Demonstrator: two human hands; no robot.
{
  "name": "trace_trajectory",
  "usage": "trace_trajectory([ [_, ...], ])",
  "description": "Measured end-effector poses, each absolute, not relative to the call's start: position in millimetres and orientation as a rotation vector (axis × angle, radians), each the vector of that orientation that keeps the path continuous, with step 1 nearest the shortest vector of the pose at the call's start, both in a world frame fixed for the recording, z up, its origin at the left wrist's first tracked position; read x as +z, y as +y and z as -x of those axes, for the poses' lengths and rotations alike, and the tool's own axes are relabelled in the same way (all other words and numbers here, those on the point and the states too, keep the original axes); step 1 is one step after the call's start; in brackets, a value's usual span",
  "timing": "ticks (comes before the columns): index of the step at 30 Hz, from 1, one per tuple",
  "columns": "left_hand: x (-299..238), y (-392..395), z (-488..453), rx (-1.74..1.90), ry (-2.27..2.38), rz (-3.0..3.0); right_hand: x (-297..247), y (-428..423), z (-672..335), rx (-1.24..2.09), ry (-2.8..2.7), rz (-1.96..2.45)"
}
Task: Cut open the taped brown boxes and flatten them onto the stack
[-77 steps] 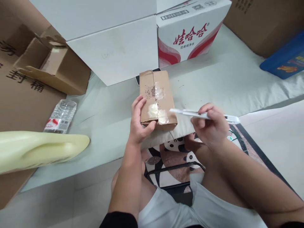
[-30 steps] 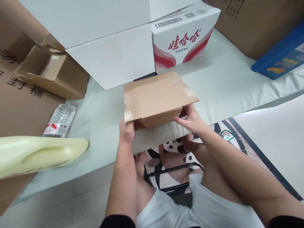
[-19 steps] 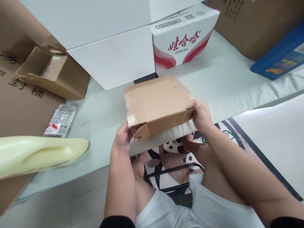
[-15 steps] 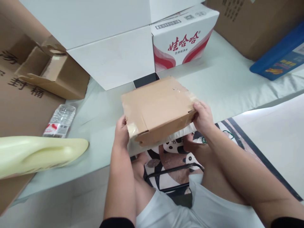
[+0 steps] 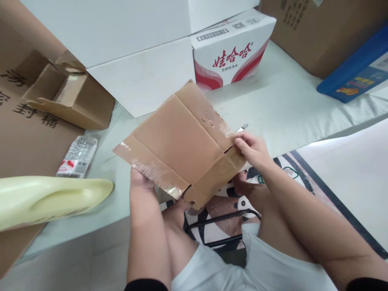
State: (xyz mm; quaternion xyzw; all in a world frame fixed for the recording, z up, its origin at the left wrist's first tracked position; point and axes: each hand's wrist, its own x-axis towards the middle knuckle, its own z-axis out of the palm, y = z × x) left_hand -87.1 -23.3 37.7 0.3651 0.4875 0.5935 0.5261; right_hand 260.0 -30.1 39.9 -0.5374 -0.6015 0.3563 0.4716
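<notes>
Between my hands is a brown cardboard sheet (image 5: 178, 139), creased into panels, with torn edges and shiny tape along its left and right flaps. It is tilted above the table's front edge. My left hand (image 5: 142, 178) grips the left flap from below, its fingers hidden behind the board. At the right corner, my right hand (image 5: 253, 149) pinches the board between thumb and fingers. A small pointed metallic thing (image 5: 242, 127) shows just behind my right fingers; whether they touch it I cannot tell.
A white box with red print (image 5: 232, 60) stands behind, beside a large white panel (image 5: 145, 76). To the left are an open brown carton (image 5: 91, 103), a clear bottle (image 5: 78, 155) and a pale yellow container (image 5: 57, 198). A blue package (image 5: 354, 74) lies right on the cloth-covered table (image 5: 291, 97).
The cardboard has turned and opened out flatter, its far corner rising and its left side swinging outward. My left hand has moved left and down; my right hand has shifted slightly left.
</notes>
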Motion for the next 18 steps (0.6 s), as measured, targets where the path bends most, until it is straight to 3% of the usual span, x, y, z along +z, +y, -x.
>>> trace_trajectory([
  [4,43.3,-27.0,85.6,1.637,1.106,-0.851,35.7,-23.8,-260.7,0.743,-1.405,1.342],
  [9,46.5,-24.0,79.8,1.666,1.04,-0.765,29.0,-21.3,-255.7,1.358,-1.085,1.13],
  [12,51.7,-23.3,74.0,1.665,0.961,-0.718,33.1,-26.6,-249.4,1.535,-1.132,1.076],
  [15,56.8,-23.5,71.0,1.629,0.859,-0.657,46.4,-29.6,-250.7,1.476,-1.104,1.131],
  [18,58.7,-22.4,72.2,1.592,0.809,-0.541,71.2,-32.6,-268.1,1.164,-0.983,1.158],
])
